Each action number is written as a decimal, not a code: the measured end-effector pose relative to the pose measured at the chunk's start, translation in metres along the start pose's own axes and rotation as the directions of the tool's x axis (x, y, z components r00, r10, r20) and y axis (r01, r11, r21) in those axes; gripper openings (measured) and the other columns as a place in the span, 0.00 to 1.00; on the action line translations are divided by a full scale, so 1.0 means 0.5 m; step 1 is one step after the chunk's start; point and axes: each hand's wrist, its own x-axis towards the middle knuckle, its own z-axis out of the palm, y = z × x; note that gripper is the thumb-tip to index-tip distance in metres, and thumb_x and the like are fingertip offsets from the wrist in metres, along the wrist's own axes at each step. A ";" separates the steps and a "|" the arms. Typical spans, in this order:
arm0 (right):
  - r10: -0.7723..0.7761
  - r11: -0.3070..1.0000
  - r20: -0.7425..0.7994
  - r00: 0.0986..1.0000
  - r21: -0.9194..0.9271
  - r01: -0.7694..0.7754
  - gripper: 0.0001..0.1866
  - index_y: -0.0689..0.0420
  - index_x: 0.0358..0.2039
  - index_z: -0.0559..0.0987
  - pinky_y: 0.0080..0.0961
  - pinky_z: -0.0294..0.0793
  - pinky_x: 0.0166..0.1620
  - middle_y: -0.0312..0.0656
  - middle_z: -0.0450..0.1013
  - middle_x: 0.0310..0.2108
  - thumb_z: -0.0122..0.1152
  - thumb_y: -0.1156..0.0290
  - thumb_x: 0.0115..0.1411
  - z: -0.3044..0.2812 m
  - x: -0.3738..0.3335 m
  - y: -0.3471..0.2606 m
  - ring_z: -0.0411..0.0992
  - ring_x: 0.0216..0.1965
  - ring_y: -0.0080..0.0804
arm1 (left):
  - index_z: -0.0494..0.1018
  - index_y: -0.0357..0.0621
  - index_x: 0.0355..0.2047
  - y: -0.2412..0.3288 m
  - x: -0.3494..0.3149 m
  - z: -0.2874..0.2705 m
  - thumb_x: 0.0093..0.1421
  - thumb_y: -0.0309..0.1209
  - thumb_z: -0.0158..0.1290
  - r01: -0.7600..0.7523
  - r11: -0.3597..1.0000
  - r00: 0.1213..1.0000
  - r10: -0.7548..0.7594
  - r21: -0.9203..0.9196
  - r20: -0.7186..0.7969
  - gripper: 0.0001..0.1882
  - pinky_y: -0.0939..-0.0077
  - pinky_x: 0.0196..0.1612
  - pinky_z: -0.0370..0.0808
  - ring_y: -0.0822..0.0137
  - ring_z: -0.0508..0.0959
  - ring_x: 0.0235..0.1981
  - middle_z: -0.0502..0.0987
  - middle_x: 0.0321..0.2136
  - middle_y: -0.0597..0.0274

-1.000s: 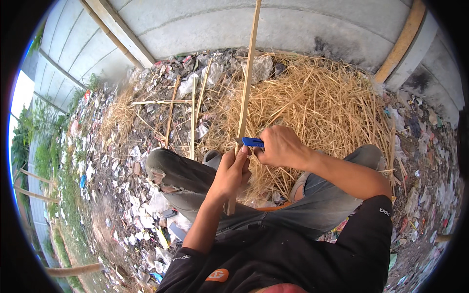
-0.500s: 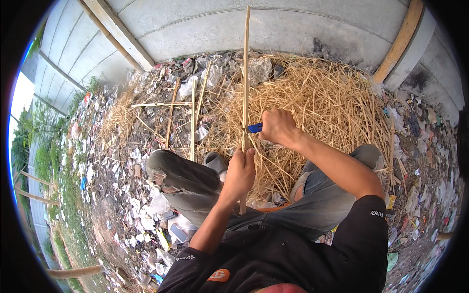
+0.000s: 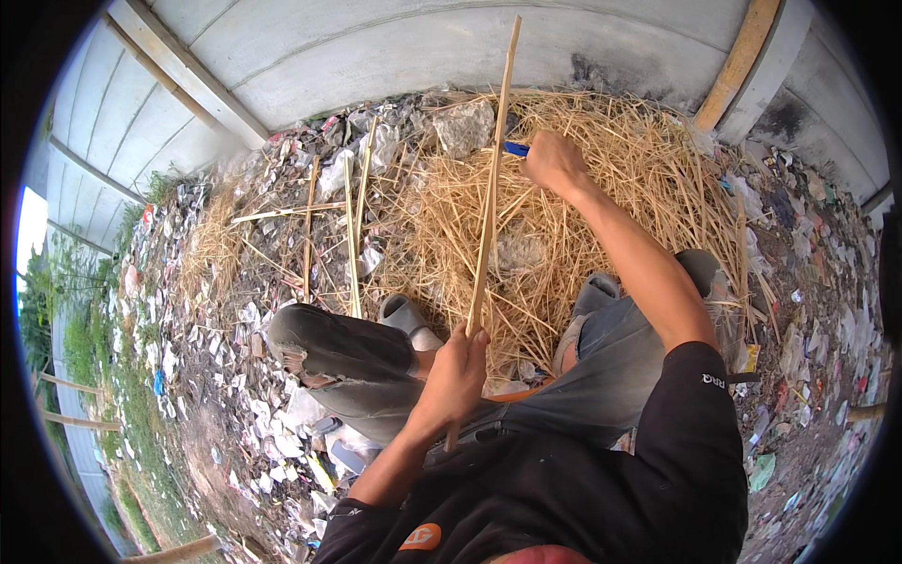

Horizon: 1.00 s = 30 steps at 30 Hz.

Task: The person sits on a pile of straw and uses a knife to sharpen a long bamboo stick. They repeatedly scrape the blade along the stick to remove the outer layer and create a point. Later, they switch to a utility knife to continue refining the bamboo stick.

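Observation:
A long, pale bamboo strip (image 3: 490, 202) rises from my lap toward the wall, its top leaning slightly right. My left hand (image 3: 455, 378) is closed around the strip's lower part, between my knees. Farther up, my right hand (image 3: 554, 162) grips a blue-handled knife (image 3: 516, 148), which points left at the strip's upper half. The blade is too small to make out, so I cannot tell whether it touches the strip. Beneath both lies a heap of straw-coloured shavings (image 3: 620, 211).
Several cut strips (image 3: 352, 235) lie on the littered ground left of the heap. A grey panel wall (image 3: 395, 47) stands ahead, with a bamboo pole (image 3: 738, 66) against it at right. A stone-like lump (image 3: 465, 129) sits near the wall. My sandalled feet flank the shavings.
My right hand with the knife has moved up and away along the strip. My left hand and the strip's lower end have come nearer me, and the strip's top now tilts right.

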 end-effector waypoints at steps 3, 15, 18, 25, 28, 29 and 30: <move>0.115 0.993 -0.060 0.992 0.035 -0.113 0.11 0.54 0.22 0.73 0.28 0.54 0.18 0.33 0.65 0.18 0.54 0.72 0.63 -0.016 0.032 0.042 0.53 0.15 0.21 | 0.68 0.37 0.38 -0.085 -0.024 -0.017 0.73 0.31 0.43 -0.153 0.988 0.982 0.150 0.016 0.115 0.10 0.71 0.25 0.65 0.71 0.66 0.21 0.64 0.21 0.64; 0.583 0.806 -0.256 0.771 0.305 -0.508 0.16 0.57 0.29 0.82 0.33 0.67 0.26 0.40 0.75 0.26 0.57 0.59 0.65 -0.101 0.123 0.361 0.68 0.21 0.29 | 0.70 0.33 0.46 -0.140 -0.244 -0.141 0.72 0.36 0.47 0.253 0.950 0.878 -0.305 0.184 0.369 0.15 0.70 0.31 0.69 0.74 0.70 0.25 0.72 0.21 0.62; 0.656 0.750 -0.327 0.681 0.173 -0.639 0.20 0.60 0.42 0.84 0.41 0.75 0.44 0.49 0.79 0.43 0.58 0.56 0.62 -0.148 0.072 0.453 0.78 0.41 0.44 | 0.71 0.35 0.46 -0.230 -0.359 -0.206 0.72 0.38 0.48 0.260 0.942 0.876 -0.323 0.213 0.357 0.16 0.74 0.31 0.69 0.75 0.71 0.25 0.72 0.22 0.63; 0.483 0.864 -0.254 0.838 -0.017 -0.503 0.16 0.62 0.36 0.84 0.40 0.79 0.42 0.51 0.81 0.39 0.61 0.63 0.57 -0.092 0.076 0.374 0.81 0.36 0.43 | 0.68 0.38 0.40 -0.184 -0.232 -0.171 0.74 0.41 0.44 0.380 0.900 0.925 -0.368 -0.214 0.096 0.16 0.81 0.22 0.63 0.82 0.64 0.19 0.64 0.19 0.75; 0.329 0.942 -0.087 0.940 -0.038 -0.333 0.13 0.65 0.32 0.81 0.36 0.74 0.25 0.48 0.77 0.29 0.61 0.66 0.55 -0.114 0.061 0.187 0.73 0.20 0.32 | 0.66 0.44 0.38 -0.158 -0.112 -0.143 0.74 0.42 0.44 0.180 0.951 0.976 -0.205 -0.250 -0.076 0.14 0.83 0.17 0.57 0.84 0.60 0.15 0.60 0.18 0.77; 0.273 0.962 -0.065 0.960 0.004 -0.274 0.11 0.65 0.33 0.80 0.30 0.67 0.20 0.45 0.74 0.25 0.60 0.69 0.56 -0.096 0.061 0.163 0.66 0.16 0.25 | 0.66 0.44 0.38 -0.139 -0.064 -0.136 0.75 0.41 0.44 0.136 0.965 0.980 -0.165 -0.223 -0.113 0.14 0.83 0.17 0.58 0.83 0.61 0.15 0.61 0.17 0.76; 0.205 0.978 -0.044 0.978 0.050 -0.203 0.10 0.65 0.33 0.79 0.25 0.60 0.15 0.41 0.70 0.21 0.59 0.71 0.56 -0.078 0.065 0.132 0.59 0.13 0.19 | 0.66 0.42 0.37 -0.141 -0.020 -0.127 0.74 0.41 0.44 0.054 0.980 0.981 -0.088 -0.191 -0.175 0.15 0.82 0.18 0.59 0.82 0.62 0.15 0.62 0.17 0.75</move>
